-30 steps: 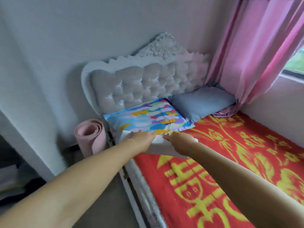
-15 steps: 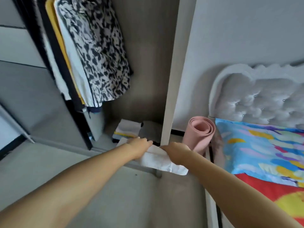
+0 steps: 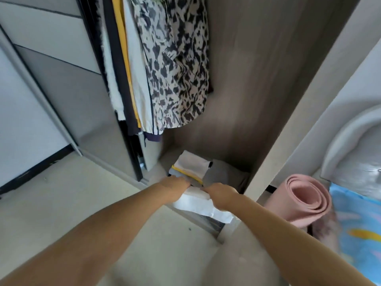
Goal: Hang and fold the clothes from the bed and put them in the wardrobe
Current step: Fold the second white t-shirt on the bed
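Note:
A folded white garment point(image 3: 203, 205) is held out in front of me at the wardrobe's lower opening. My left hand point(image 3: 175, 185) grips its left end and my right hand point(image 3: 221, 195) grips its right end. Just beyond it, on the wardrobe floor point(image 3: 165, 159), lies a stack of folded clothes point(image 3: 190, 167) with a white piece on top and a yellow edge, beside a folded grey piece point(image 3: 224, 175). Above hang several garments, the nearest a black-and-white patterned one point(image 3: 175, 65).
The wardrobe's sliding door point(image 3: 51, 89) stands at the left and its side panel point(image 3: 288, 120) at the right. A rolled pink mat point(image 3: 303, 200) leans between the panel and the bed. The colourful pillow point(image 3: 358, 226) and white headboard point(image 3: 354, 145) are at far right.
I have turned from the bed to the wardrobe, carrying the folded white garment in both hands. It has come closer to the stack on the wardrobe floor.

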Demonstrator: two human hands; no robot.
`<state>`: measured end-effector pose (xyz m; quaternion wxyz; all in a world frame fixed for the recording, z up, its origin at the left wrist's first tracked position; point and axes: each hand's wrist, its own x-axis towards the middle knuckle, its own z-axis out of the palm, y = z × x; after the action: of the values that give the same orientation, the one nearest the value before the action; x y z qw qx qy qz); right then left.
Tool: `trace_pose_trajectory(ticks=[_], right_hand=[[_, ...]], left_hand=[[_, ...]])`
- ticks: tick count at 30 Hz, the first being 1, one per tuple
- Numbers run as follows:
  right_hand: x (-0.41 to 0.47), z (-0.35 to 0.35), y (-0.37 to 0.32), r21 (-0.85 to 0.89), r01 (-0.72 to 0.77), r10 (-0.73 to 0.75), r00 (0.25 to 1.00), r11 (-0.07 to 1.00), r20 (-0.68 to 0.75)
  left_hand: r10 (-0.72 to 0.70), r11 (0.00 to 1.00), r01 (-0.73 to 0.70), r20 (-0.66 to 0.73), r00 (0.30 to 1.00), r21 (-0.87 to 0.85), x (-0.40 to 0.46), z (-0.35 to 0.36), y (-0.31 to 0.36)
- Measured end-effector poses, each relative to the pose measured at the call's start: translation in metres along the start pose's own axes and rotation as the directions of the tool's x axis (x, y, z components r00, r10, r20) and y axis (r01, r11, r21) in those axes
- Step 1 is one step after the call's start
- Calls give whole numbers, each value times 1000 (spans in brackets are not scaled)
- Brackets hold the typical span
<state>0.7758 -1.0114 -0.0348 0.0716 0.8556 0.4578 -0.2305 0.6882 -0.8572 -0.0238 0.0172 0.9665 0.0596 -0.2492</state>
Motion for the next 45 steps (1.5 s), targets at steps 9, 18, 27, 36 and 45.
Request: trace_pose_trajectory(ticks=[9, 18, 27, 36, 45], right_hand=[[130, -29, 4, 93, -35, 34, 999, 995, 20], [247, -45, 23, 277, -278, 266, 961, 920, 81], [370, 10, 93, 246, -355, 301, 925, 902, 233], [528, 97, 185, 159, -516, 533, 841, 842, -92], [618, 315, 180, 231, -520, 545, 836, 822, -56]], left_hand=[[74, 997, -74, 24, 997, -8, 101, -16, -107], [283, 959, -284, 75, 956, 4, 238, -39, -192], [332, 936, -348, 207, 920, 48, 381, 13, -211], [201, 972, -161, -244, 949, 173, 578, 108, -218], [281, 951, -260, -112, 953, 167, 686, 308, -240]])
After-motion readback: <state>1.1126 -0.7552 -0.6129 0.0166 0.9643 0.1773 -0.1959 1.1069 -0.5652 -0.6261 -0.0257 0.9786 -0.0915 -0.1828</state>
